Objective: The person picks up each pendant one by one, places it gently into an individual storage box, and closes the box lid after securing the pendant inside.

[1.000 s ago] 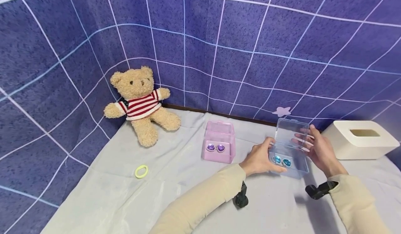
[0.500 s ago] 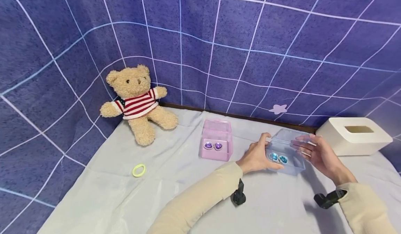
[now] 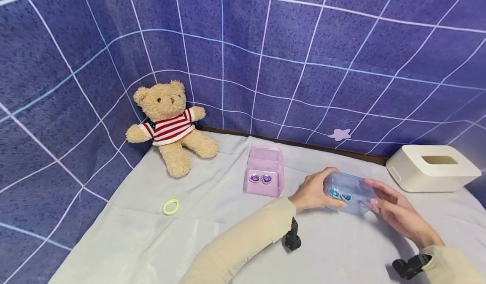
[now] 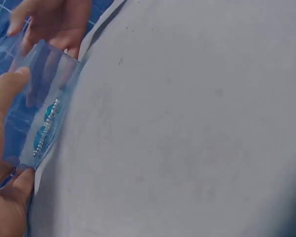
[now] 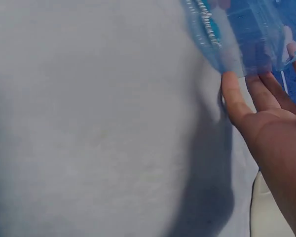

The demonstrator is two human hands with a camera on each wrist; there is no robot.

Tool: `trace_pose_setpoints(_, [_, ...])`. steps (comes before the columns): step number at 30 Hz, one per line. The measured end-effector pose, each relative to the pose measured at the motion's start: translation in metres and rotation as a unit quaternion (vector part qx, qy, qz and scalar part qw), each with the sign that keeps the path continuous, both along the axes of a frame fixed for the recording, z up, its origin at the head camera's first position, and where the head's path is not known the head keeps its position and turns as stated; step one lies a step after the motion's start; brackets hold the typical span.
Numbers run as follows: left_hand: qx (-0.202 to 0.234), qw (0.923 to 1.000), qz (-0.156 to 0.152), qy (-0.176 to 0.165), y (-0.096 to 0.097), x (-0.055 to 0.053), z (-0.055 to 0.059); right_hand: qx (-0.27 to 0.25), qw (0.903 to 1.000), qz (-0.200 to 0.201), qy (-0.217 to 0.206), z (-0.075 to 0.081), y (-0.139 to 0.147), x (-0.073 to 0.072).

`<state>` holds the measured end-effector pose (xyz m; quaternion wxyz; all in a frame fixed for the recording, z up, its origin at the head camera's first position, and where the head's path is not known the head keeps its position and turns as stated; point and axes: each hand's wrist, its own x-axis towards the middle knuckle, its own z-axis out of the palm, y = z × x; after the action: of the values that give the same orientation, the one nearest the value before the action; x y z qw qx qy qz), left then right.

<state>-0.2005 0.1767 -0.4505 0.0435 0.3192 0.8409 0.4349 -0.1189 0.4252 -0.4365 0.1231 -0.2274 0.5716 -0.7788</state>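
A see-through blue plastic box [image 3: 355,182] holds a pair of teal gem ornaments [image 3: 339,194] edged with small sparkling stones. Its lid is lowered over the base. My left hand [image 3: 313,191] grips the box's left end, thumb along the front and fingers at the back. At the opposite end my right hand [image 3: 398,212] holds the box between thumb and fingers; in the right wrist view the thumb [image 5: 233,91] meets a lower corner while the other fingers lie along the far side. In the left wrist view the gems [image 4: 45,128] show through the clear wall.
Left of the hands stands an open pink box [image 3: 281,185] with two purple gem ornaments [image 3: 260,178]. A yellow-green ring [image 3: 171,207] lies farther left, and a teddy bear [image 3: 168,123] sits against the curtain. A white tissue box [image 3: 429,178] is behind the right hand.
The blue box's lid has swung from upright down onto its base. My right hand has moved from the raised lid to the box's right end; the left hand keeps its grip.
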Motion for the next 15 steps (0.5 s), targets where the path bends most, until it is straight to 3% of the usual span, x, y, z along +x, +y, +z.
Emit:
trace_pose_setpoints(3, [0.005, 1.0, -0.004, -0.002, 0.0, -0.001, -0.001, 0.031, 0.999, -0.033, -0.001, -0.005, -0.001, 0.004])
trace_pose_setpoints(10, [0.03, 0.9989, -0.008, -0.036, 0.001, 0.0, 0.001, 0.046, 0.9946, -0.093, 0.0, -0.007, -0.011, 0.009])
trace_pose_setpoints(15, [0.027, 0.9993, 0.001, -0.027, 0.002, 0.001, 0.001, 0.099, 0.9773, -0.184, -0.031, -0.005, -0.025, 0.013])
